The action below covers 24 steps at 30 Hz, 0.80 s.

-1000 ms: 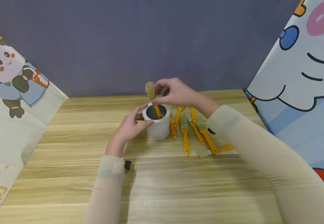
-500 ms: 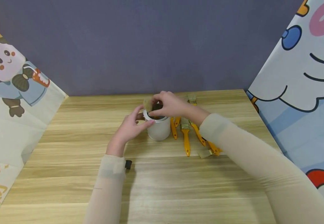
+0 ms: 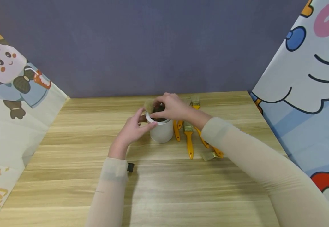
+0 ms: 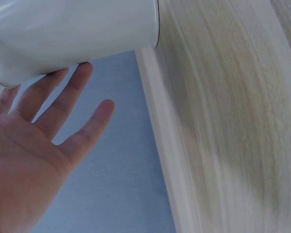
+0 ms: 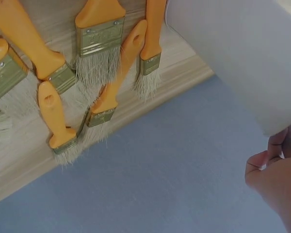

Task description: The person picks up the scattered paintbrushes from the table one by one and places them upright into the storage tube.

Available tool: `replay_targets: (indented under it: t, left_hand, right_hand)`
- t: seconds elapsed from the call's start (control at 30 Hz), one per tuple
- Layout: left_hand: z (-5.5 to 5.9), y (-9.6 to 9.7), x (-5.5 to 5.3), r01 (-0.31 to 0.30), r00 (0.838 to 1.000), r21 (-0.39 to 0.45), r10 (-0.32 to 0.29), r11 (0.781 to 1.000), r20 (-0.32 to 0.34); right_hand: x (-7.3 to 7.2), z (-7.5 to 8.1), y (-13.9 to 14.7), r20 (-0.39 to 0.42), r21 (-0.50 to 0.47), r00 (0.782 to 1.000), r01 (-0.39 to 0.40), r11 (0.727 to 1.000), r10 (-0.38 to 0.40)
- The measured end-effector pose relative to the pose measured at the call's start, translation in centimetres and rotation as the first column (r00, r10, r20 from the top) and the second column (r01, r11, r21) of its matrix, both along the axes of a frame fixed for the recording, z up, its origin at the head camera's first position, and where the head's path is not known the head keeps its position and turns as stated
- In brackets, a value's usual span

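A white can [image 3: 162,134] stands upright on the wooden table. My left hand [image 3: 131,128] holds it at the rim, thumb at the front and fingers round the left side; in the left wrist view several fingertips lie against its wall. Over the can's mouth, my right hand [image 3: 172,107] pinches a paintbrush [image 3: 148,106]. Its pale bristles stick up beside the rim at the left, while the handle is hidden by the hand and can. In the right wrist view the curled right fingers are at the rim of the can [image 5: 242,58].
Several paintbrushes [image 3: 189,145] with yellow handles lie spread on the table [image 3: 76,176] to the can's right, some under the right forearm. A grey-blue wall [image 3: 158,47] rises behind the table, with cartoon-printed panels [image 3: 309,75] at both sides.
The right hand has lowered the paintbrush, handle down, into the can; its bristles have come down to the rim. The left hand has stayed in place on the can.
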<state>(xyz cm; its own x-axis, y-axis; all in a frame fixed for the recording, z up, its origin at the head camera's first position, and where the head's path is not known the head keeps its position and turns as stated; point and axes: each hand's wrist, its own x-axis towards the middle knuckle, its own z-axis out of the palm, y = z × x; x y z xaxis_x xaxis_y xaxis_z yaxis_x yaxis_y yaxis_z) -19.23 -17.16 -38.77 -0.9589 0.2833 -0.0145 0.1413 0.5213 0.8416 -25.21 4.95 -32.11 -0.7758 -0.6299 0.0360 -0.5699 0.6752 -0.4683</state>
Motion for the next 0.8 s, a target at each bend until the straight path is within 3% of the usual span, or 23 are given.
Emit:
replay_targets:
  t: [0.33, 0.53, 0.8]
  left_hand:
    - [-0.1, 0.2, 0.0, -0.019, 1.000, -0.017, 0.019, 1.000, -0.006]
    - [0.0, 0.4, 0.0, -0.024, 1.000, -0.011, 0.024, 1.000, -0.018]
    - [0.1, 0.4, 0.1, -0.025, 0.999, 0.000, 0.025, 1.000, -0.021]
  right_hand:
    - [-1.1, 1.3, 2.1, -0.039, -0.003, 0.999, 0.018, 1.000, -0.019]
    - [-2.0, 2.6, 5.5, -0.041, -0.018, 0.997, 0.066, 0.998, -0.066]
    - [-2.5, 4.3, 10.8, 0.020, 0.039, 0.989, 0.146, 0.988, -0.147]
